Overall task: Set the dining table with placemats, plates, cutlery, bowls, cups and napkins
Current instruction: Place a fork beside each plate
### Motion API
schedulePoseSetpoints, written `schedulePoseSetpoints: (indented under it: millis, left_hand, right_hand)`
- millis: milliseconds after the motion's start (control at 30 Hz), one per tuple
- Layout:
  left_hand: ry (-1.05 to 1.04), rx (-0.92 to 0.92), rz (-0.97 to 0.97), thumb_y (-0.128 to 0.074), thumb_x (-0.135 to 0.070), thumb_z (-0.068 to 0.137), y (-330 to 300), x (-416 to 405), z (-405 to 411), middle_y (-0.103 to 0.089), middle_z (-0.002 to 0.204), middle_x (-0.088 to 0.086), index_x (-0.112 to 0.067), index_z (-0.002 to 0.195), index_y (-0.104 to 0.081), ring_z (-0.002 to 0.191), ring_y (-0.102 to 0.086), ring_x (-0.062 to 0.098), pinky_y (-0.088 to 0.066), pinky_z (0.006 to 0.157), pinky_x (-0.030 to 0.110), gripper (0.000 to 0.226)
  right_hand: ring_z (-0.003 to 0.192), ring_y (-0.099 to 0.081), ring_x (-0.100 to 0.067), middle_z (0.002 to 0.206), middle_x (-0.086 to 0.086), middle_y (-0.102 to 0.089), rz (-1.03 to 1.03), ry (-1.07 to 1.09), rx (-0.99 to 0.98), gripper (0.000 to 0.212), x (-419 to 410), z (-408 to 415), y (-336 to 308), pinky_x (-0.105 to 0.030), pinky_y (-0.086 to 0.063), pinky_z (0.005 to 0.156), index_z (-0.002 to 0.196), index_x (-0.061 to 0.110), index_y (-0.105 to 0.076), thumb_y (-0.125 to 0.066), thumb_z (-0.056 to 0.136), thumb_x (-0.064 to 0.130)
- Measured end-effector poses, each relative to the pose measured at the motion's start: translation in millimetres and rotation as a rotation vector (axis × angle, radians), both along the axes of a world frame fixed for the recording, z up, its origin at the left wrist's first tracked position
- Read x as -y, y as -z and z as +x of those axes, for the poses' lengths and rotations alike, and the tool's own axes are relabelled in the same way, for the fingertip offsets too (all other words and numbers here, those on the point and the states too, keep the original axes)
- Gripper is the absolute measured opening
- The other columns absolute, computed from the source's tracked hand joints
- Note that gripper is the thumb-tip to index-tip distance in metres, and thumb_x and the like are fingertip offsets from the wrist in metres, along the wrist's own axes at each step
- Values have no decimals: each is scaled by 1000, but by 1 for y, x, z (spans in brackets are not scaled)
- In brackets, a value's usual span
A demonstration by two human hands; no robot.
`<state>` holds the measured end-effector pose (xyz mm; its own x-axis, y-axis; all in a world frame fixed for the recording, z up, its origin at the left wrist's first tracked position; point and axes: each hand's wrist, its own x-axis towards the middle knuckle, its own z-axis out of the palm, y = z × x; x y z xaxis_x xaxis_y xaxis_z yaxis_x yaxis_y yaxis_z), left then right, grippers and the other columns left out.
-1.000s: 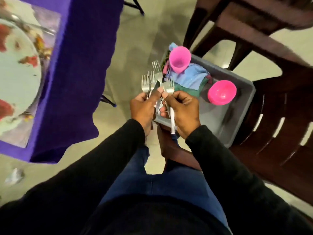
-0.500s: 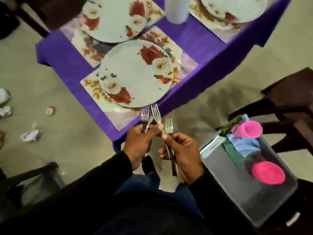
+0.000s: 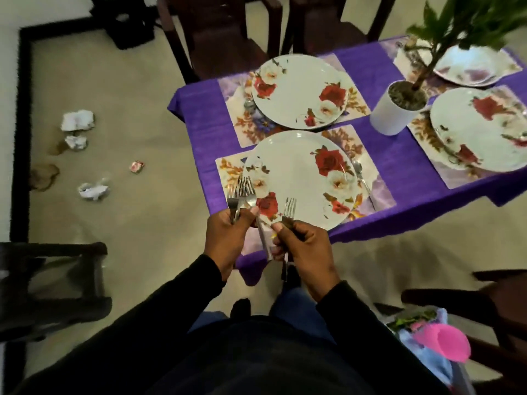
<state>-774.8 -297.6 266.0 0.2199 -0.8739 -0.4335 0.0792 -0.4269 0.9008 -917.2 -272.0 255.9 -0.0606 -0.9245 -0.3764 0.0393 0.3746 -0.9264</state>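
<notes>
On my head feed, my left hand (image 3: 228, 238) has its grip curled tight around a bunch of forks (image 3: 242, 195) with a spoon among them, held over the near edge of the closest floral plate (image 3: 302, 178). My right hand (image 3: 305, 249) pinches a single fork (image 3: 289, 212), tines up, just beside it. That plate sits on a placemat (image 3: 228, 169) on the purple-clothed desk (image 3: 399, 166).

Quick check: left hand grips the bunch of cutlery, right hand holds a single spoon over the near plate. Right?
Not quite. The head view shows the right hand holding a single fork, tines up, not a spoon. The left hand does grip the bunch of cutlery, by the near plate.
</notes>
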Motion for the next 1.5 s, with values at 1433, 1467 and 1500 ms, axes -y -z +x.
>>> schedulePoseSetpoints:
  millis: [1433,1467,1500]
  left_hand:
    - [-7,493,365,-56,-25,100,118,110,23,-71,113,17,-5,107,-71,103,-65,35,-43,75,28,27]
    - [10,501,377,-55,-26,100,119,109,25,-71,113,16,-6,107,-71,102,-65,35,-42,75,28,27]
    - [21,517,384,-55,-27,99,120,107,26,-71,113,16,-6,107,-71,103,-65,36,-42,75,29,27]
  right_hand:
    - [98,-65,-24,108,-4,-71,-17,-1029,-864,21,141,-4,52,-26,-43,79,101,22,-74,-61,92,35]
    - [98,-65,-24,109,-3,-70,-17,-1048,-869,21,140,-4,54,-25,-41,78,101,22,-73,-61,92,36]
    - [98,-65,-23,111,-2,-70,-15,-1061,-880,21,140,-3,54,-25,-41,78,102,22,-73,-61,92,37]
